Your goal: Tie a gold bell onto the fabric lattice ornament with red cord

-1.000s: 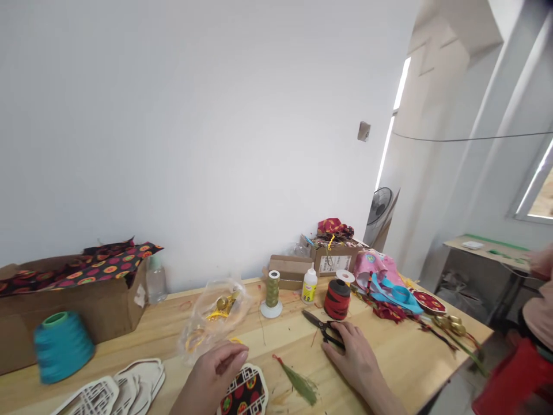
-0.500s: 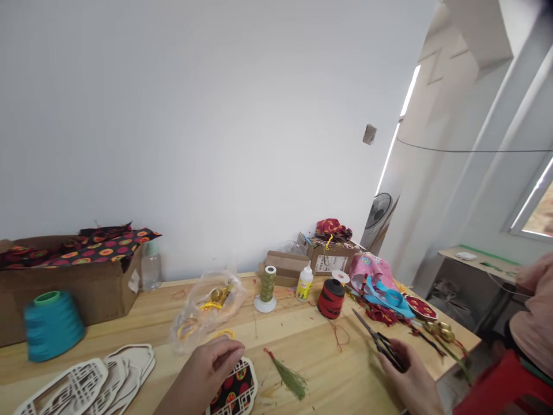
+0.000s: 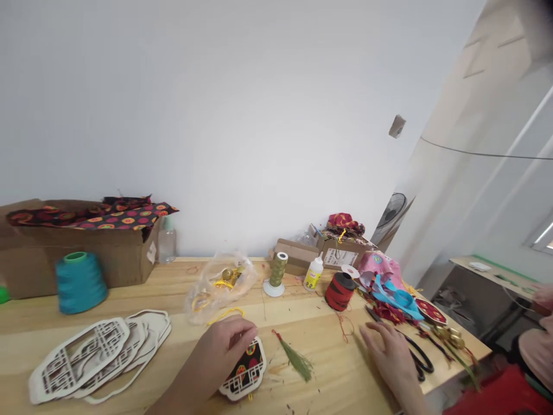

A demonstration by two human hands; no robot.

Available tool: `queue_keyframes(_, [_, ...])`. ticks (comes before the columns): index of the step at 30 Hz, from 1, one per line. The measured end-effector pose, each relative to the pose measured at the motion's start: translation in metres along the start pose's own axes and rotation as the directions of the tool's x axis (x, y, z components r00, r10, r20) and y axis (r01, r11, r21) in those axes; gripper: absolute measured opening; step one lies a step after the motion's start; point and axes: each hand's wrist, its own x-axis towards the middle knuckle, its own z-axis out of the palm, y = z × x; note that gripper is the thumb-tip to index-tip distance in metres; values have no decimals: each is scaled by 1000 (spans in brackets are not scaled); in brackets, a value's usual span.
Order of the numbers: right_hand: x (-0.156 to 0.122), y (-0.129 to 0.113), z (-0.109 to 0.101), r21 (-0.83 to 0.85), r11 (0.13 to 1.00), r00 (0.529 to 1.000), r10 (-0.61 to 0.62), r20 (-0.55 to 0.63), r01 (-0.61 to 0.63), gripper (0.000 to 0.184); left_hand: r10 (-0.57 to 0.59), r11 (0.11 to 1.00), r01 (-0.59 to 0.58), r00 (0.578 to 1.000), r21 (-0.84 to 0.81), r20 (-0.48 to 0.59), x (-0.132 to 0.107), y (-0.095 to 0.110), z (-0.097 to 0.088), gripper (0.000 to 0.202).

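My left hand (image 3: 222,351) is closed at the top edge of a small white fretwork panel (image 3: 244,377) backed with dark patterned fabric, and covers its upper left part. A yellow cord loop (image 3: 227,315) shows just beyond the fingers. My right hand (image 3: 391,354) is open, palm down and fingers stretched, beside black scissors (image 3: 419,357) on the table; it hides part of the blades. Between the hands lies a green tassel (image 3: 296,358) with a red top.
Several white fretwork frames (image 3: 82,360) lie stacked at left, near a teal thread cone (image 3: 81,285) and a cardboard box (image 3: 129,259). Behind are a plastic bag (image 3: 205,288), green spool (image 3: 279,271), glue bottle (image 3: 314,272) and red-black spool (image 3: 340,291). A person (image 3: 536,351) sits at right.
My right hand has let go of the scissors, which now lie on the table at its right. My left hand stays at the panel. The view has swung slightly left and down.
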Motion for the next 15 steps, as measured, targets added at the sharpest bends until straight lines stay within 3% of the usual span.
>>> queue_keyframes(5, [2, -39, 21, 77, 993, 991, -96, 90, 89, 31, 1, 998, -2, 1000, -61, -16, -1, 0, -2, 32])
queue_keyframes(11, [-32, -103, 30, 223, 947, 934, -280, 221, 231, 19, -9, 994, 3, 999, -112, -49, 2, -8, -1, 30])
queue_keyframes(15, [-44, -132, 32, 285, 927, 906, -324, 272, 245, 16, -58, 992, 48, 995, -119, -81, 2, -10, -2, 26])
